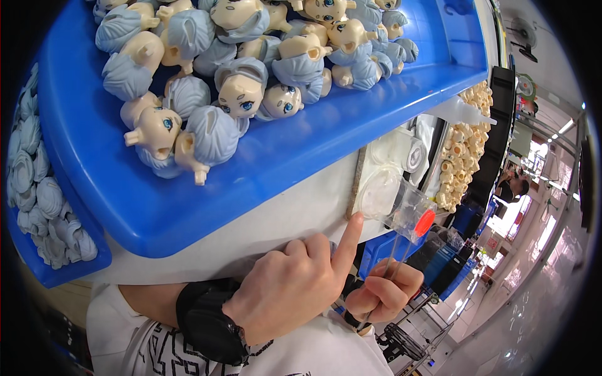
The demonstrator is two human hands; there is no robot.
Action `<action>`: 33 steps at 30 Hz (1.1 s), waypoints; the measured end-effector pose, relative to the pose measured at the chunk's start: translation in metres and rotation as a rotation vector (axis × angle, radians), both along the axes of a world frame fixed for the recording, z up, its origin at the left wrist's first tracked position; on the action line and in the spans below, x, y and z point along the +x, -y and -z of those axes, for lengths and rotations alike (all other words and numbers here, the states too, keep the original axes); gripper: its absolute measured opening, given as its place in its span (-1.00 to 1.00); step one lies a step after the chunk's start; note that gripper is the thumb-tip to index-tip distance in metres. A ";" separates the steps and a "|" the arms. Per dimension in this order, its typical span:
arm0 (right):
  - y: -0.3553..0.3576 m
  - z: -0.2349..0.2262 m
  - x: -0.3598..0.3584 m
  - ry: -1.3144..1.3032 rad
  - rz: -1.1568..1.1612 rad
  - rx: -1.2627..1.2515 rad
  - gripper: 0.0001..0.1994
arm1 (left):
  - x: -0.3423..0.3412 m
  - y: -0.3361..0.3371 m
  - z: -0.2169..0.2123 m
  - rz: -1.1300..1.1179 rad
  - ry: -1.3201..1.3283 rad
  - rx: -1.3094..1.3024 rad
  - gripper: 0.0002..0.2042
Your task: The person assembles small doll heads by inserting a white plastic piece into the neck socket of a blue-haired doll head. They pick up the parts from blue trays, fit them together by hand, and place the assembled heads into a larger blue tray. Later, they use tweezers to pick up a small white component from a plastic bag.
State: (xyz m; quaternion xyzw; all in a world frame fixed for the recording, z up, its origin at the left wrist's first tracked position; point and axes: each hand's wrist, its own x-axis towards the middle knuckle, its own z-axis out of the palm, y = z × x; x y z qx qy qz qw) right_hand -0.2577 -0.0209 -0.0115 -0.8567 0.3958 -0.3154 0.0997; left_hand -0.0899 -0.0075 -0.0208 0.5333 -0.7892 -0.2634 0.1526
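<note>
My left hand [295,285], with a black watch [212,321] on its wrist, is in front of the blue tray. Its index finger points out toward a clear plastic container; the other fingers are curled, and what they may hold is hidden beneath. A bit of grey [251,263] shows behind the knuckles. In my right hand [387,289], fingers closed, are thin metal tweezers [394,255] with their tips pointing up near the clear container [401,203], which has a red round patch [425,222]. Doll heads [241,94] with pale blue hair and painted faces lie piled in the large blue tray [263,200].
At the far left, a smaller blue tray [100,254] holds grey-blue hair pieces [50,200]. Beyond the clear container lie many cream-coloured small parts [461,163], with a translucent nozzle bottle [461,111] beside them. A blue bin [379,254] sits past the table edge.
</note>
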 end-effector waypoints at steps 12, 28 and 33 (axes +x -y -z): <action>-0.008 -0.014 0.002 -0.072 0.074 0.181 -0.83 | 0.002 0.000 0.000 0.005 -0.017 0.019 -0.45; -0.004 -0.007 0.002 0.033 0.014 0.102 -0.67 | 0.003 0.000 0.001 0.014 -0.028 0.029 -0.45; -0.002 -0.004 0.002 -0.006 0.062 -0.015 -0.64 | 0.003 0.002 -0.001 0.030 -0.036 0.043 -0.45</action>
